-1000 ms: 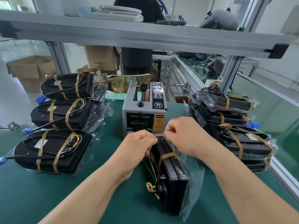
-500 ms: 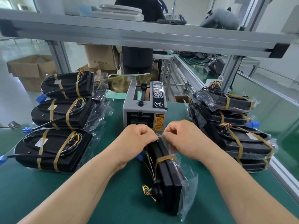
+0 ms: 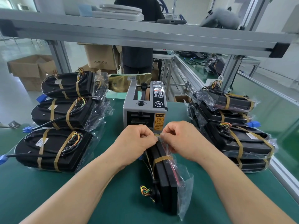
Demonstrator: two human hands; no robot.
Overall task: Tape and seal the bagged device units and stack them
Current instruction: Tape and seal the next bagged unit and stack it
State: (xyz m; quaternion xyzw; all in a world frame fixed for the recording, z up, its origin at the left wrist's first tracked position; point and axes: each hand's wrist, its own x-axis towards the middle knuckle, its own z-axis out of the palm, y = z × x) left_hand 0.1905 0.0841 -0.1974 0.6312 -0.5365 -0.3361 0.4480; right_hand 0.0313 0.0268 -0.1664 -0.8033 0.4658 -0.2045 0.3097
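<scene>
A black device unit in a clear bag (image 3: 165,177) stands on its edge on the green mat, with one brown tape band around it and coloured wires at its near end. My left hand (image 3: 137,139) and my right hand (image 3: 179,139) meet at its far top edge, fingers curled, pinching a strip of brown tape and the bag there. Right behind my hands stands the grey tape dispenser (image 3: 144,107). Three taped bagged units (image 3: 63,113) lie in a row at the left. A stack of taped units (image 3: 233,126) sits at the right.
An aluminium shelf beam (image 3: 145,36) crosses overhead, with posts at the back left and right. Cardboard boxes (image 3: 32,68) stand on the floor beyond the table. A person in dark clothes (image 3: 137,59) stands behind the bench. The table's right edge has a metal rail (image 3: 283,168).
The unit between my hands has shifted slightly away from me and stands more upright. Both hands stayed together at its far top edge, moving a little toward the dispenser.
</scene>
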